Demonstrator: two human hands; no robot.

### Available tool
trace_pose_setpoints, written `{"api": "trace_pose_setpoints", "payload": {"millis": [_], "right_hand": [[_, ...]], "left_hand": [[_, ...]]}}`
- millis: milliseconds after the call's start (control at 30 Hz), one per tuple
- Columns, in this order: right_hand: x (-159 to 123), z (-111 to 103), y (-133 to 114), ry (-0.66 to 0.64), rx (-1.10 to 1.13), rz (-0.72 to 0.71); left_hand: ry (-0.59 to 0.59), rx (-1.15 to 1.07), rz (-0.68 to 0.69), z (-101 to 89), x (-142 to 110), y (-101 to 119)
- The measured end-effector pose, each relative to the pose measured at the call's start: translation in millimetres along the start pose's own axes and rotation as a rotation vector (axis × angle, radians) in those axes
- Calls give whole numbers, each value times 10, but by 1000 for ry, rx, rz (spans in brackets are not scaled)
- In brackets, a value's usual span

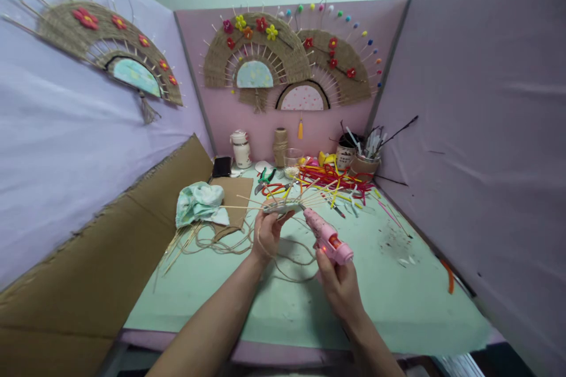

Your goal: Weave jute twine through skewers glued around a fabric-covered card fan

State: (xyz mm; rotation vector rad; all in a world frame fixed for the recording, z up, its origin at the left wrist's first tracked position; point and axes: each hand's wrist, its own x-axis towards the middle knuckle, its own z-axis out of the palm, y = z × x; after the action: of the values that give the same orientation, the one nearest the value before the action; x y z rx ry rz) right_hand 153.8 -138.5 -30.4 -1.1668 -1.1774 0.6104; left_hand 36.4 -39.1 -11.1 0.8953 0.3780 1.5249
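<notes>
My left hand [267,234] grips a small half-round fan base [282,207], its pale face tilted away so that I see it nearly edge-on. Thin wooden sticks [243,207] fan out from it to the left, back and right. My right hand [338,283] is wrapped round the handle of a pink hot glue gun [327,235], with a red light glowing on its side. The gun's nozzle is at the right end of the fan base; whether it touches cannot be made out. Jute twine [292,278] loops over my left wrist and across the table below.
A crumpled green cloth [198,203] and cardboard sheet [232,200] lie left. Pliers [266,175], red and yellow pipe cleaners [331,178], a twine spool [280,147], a white bottle [241,149] and pots of sticks [365,166] stand behind. Finished fans [260,41] hang on the walls.
</notes>
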Motion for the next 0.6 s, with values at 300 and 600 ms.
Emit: {"api": "trace_pose_setpoints", "payload": {"millis": [300, 600], "right_hand": [[37, -2, -51, -48, 36, -27], [27, -6, -18, -14, 18, 13]], "left_hand": [[32, -6, -4, -18, 14, -6], [54, -54, -10, -43, 33, -29]]}}
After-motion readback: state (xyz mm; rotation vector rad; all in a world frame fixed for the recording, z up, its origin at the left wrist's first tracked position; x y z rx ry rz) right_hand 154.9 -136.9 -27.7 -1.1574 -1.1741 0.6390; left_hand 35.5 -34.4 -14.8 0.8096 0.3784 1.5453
